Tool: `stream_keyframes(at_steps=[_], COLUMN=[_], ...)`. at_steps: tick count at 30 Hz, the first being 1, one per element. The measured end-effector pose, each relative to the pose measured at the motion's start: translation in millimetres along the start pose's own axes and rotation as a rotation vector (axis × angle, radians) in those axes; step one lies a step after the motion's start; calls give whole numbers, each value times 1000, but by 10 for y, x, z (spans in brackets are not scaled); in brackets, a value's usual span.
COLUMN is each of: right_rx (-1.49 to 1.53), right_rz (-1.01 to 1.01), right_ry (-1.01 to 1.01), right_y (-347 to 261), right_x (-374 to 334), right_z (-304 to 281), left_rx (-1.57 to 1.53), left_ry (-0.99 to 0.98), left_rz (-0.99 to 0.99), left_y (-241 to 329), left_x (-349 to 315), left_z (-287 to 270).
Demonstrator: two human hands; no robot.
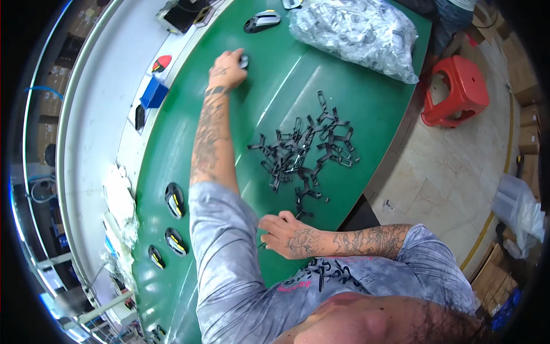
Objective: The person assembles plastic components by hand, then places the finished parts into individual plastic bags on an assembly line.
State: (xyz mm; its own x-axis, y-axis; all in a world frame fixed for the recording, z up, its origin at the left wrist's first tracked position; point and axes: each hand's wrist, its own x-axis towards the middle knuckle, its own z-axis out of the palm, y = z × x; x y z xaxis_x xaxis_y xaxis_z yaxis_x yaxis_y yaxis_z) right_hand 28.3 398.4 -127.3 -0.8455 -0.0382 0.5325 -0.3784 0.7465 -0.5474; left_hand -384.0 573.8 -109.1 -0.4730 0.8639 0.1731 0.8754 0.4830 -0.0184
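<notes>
My left hand reaches far across the green table, its fingers curled over a grey and black mouse-shaped shell. Another such shell, black and grey with a yellow strip, lies beyond it. My right hand is close to my body, fingers bent and closed. A thin dark tip pokes out below those fingers, but what they hold is mostly hidden. Just past the right hand lies a loose heap of black Y-shaped plastic frames. Several black shells with yellow strips sit along the left side of the table.
A large clear bag of wrapped parts takes up the far right of the green table. A red plastic stool stands on the floor to the right. A blue bin and white plastic wrapping line the left edge.
</notes>
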Motion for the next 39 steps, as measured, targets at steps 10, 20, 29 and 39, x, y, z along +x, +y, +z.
stream_keyframes(at_steps=[10,20,29,39], right_rx=[600,834,616,177], right_rz=[273,537,636,464], right_ry=[3,-162,6,99], right_y=[101,-119,-305,-512], right_x=[-127,132,520,606], right_z=[112,-133,-102,-199], left_rx=[-1723,-2083,-2171,-2133], left_ry=[80,576,538,562], left_rz=[-631,-860,-524,-485], left_y=[-93,807,1102,1125], left_x=[-2911,-4760,-4770,-4795], left_z=[-890,-589,-646,-751])
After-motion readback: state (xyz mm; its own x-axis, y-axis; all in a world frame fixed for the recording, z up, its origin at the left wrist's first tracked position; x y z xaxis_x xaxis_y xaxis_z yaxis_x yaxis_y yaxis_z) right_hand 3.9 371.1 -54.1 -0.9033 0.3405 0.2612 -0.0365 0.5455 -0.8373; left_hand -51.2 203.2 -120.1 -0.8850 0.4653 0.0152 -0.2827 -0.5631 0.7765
